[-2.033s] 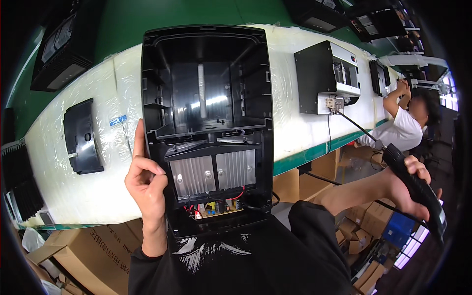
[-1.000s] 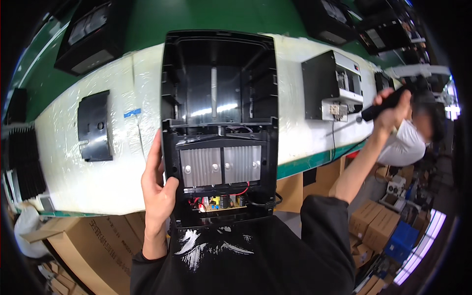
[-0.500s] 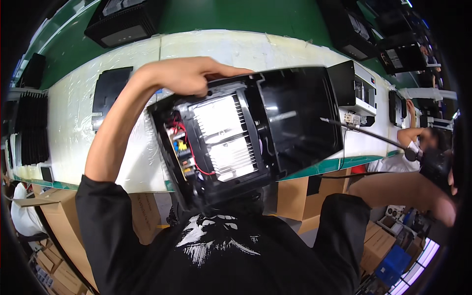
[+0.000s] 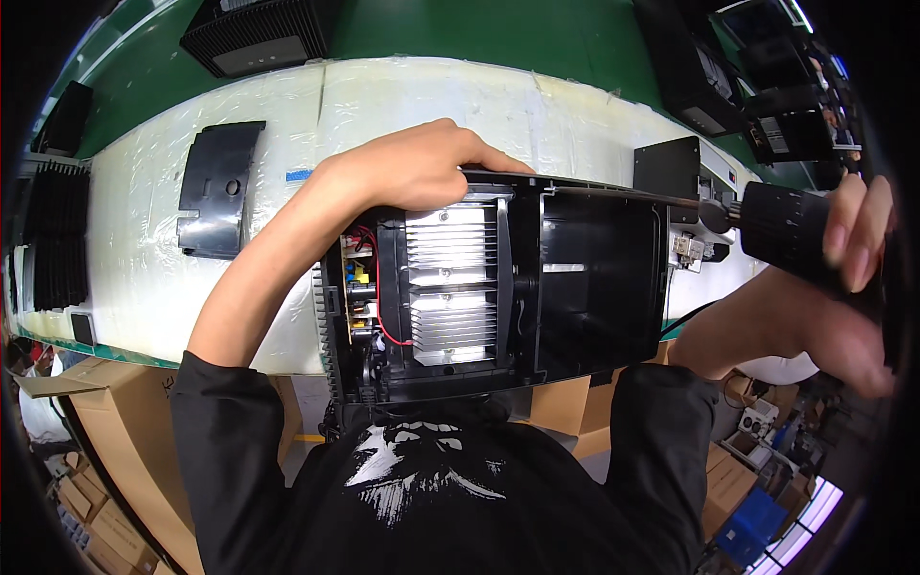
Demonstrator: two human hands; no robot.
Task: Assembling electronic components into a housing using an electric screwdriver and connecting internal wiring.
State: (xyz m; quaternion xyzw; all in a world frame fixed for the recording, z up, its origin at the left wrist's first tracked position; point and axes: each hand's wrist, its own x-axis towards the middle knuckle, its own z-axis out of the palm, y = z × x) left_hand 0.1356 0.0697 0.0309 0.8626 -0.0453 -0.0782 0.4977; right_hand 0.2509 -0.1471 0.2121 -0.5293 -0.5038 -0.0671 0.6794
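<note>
In the head view, our left hand (image 4: pixel 417 172) pinches the black case (image 4: pixel 604 230), which reaches past the near edge of the bench (image 4: pixel 134 297), and our right hand (image 4: pixel 851 240) wraps the screwdriver (image 4: pixel 781 220), so a weak pinch could let the case tip.

1. Film-wrapped bench top (image 4: pixel 470 105) is brightly lit; scattered glints are thrown by the film.
2. Heat sinks (image 4: pixel 450 326) are partly washed out by glare (fins can be made out, though).
3. Black casing (image 4: pixel 565 311) is left in shadow inside; one pale reflection is seen.
4. Left hand (image 4: pixel 412 171) is rendered sharply; right hand (image 4: pixel 856 235) is softened by blur near the rim.
5. Straight edges are bowed by the fisheye; corners are lost to black.
6. Pale panes (image 4: pixel 816 506) at lower right are overexposed.
</note>
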